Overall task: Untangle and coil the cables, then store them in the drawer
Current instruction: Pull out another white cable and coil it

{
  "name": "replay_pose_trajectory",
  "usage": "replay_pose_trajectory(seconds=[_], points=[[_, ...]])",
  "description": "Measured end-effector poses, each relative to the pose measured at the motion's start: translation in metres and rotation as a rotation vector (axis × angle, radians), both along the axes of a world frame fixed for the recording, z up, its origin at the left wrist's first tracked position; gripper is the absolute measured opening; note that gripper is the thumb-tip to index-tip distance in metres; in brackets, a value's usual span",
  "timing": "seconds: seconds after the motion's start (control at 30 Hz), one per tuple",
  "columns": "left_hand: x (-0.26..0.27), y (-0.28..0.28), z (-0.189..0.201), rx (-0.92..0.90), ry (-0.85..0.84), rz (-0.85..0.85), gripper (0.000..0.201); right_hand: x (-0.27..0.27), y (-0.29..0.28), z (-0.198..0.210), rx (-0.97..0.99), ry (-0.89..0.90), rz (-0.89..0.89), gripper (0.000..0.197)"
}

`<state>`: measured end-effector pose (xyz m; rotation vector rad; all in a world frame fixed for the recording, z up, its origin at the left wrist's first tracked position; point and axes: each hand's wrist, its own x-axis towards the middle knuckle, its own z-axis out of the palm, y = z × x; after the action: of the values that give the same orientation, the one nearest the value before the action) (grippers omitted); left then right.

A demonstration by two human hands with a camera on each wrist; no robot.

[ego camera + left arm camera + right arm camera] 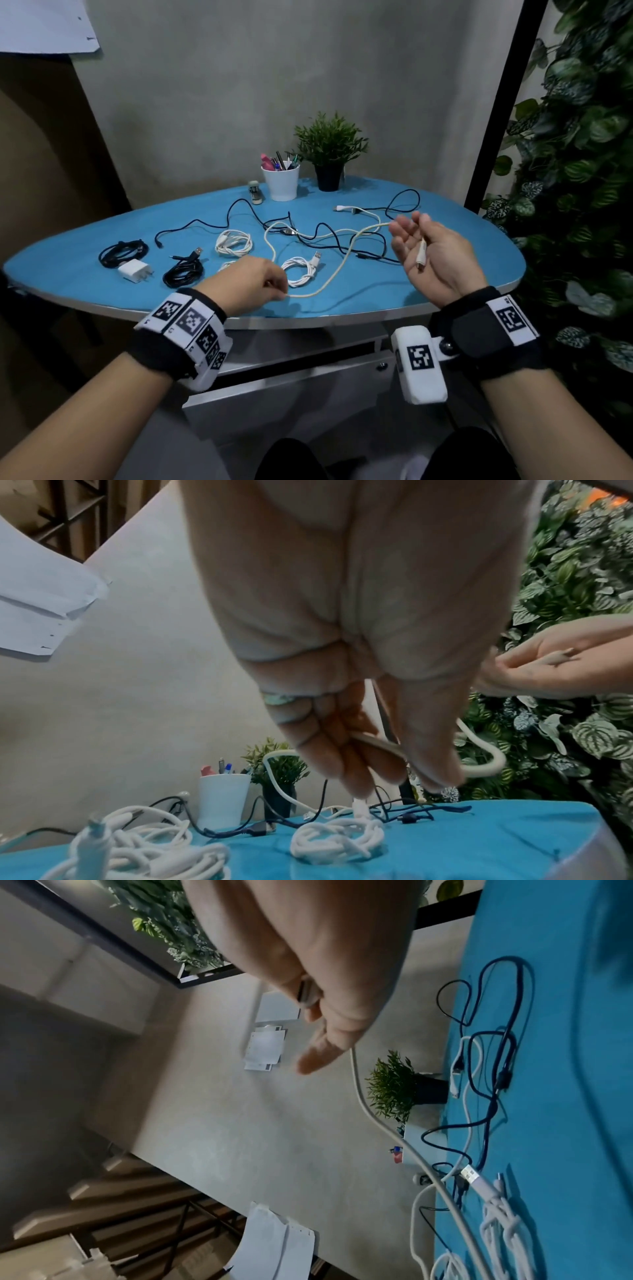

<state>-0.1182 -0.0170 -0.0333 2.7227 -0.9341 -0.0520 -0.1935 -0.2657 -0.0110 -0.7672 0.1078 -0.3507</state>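
**Cream cable strung between my two hands**

My left hand (251, 284) pinches the cream cable (337, 270) between thumb and fingertips, low over the near edge of the blue table (445, 284). From that pinch the cable sags in a curve, then rises to my right hand (430, 260), which is turned palm up with the fingers loosely spread. The cable's plug end (422, 255) lies across that open palm; I cannot tell whether my thumb presses on it.

Beyond the span between my hands, the rest of the cream cable loops back across the table and crosses a loose black cable (329, 236), which wanders from behind my left hand to beyond my right. A white plug (342, 208) lies further out, ahead of my right fingertips.

Just past my left knuckles sits a coiled white cable (301, 270), with another white coil (234, 243) further out. To the left of my left hand are a coiled black cable (183, 270), a white charger block (134, 270) and one more black coil (123, 253).

Below my wrists, under the table edge, is the white drawer (291, 387).
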Motion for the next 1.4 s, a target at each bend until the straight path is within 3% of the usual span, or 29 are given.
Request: replay_pose_trajectory(seconds=[0.1,0.3,0.43,0.5,0.57,0.63,0.7,0.8,0.9,1.0,1.1,1.23,1.4], points=[[-0.011,0.000,0.004,0.014,0.016,-0.095,0.004,0.003,0.002,-0.004,-0.019,-0.038,-0.065,0.020],[-0.029,-0.002,0.026,-0.203,0.003,-0.224,0.001,0.009,0.005,-0.027,-0.647,0.161,-0.254,0.020],[-0.038,-0.012,0.040,-0.400,0.025,-0.317,0.005,0.011,0.004,-0.032,-0.725,0.158,-0.314,0.020],[-0.043,-0.019,0.044,-0.446,0.051,-0.357,0.003,0.010,0.002,-0.033,-0.861,0.154,-0.353,0.019],[-0.046,-0.027,0.047,-0.500,0.031,-0.365,0.004,0.007,0.002,-0.032,-1.044,0.158,-0.308,0.018],[-0.043,-0.036,0.048,-0.601,-0.045,-0.308,0.006,0.001,0.005,-0.029,-1.100,0.151,-0.156,0.018],[-0.034,-0.044,0.050,-0.731,-0.144,-0.218,0.005,-0.006,0.009,-0.027,-1.082,0.125,0.013,0.019],[-0.017,-0.053,0.050,-0.827,-0.244,-0.104,0.006,-0.016,0.013,-0.027,-1.017,0.073,0.128,0.026],[-0.004,-0.063,0.045,-0.847,-0.241,-0.033,0.005,-0.025,0.016,-0.024,-0.891,0.014,0.262,0.041],[0.000,-0.072,0.035,-0.818,-0.185,0.024,0.006,-0.028,0.017,-0.020,-0.747,-0.041,0.325,0.039],[-0.006,-0.082,0.018,-0.688,-0.069,0.024,0.014,-0.025,0.012,-0.016,-0.510,-0.098,0.261,0.034],[-0.021,-0.093,-0.008,-0.376,-0.018,-0.009,0.021,-0.023,0.008,-0.009,-0.289,-0.171,0.205,0.031],[-0.036,-0.095,-0.035,-0.046,0.057,-0.135,0.013,-0.015,-0.001,0.000,-0.033,-0.206,0.028,0.027]])
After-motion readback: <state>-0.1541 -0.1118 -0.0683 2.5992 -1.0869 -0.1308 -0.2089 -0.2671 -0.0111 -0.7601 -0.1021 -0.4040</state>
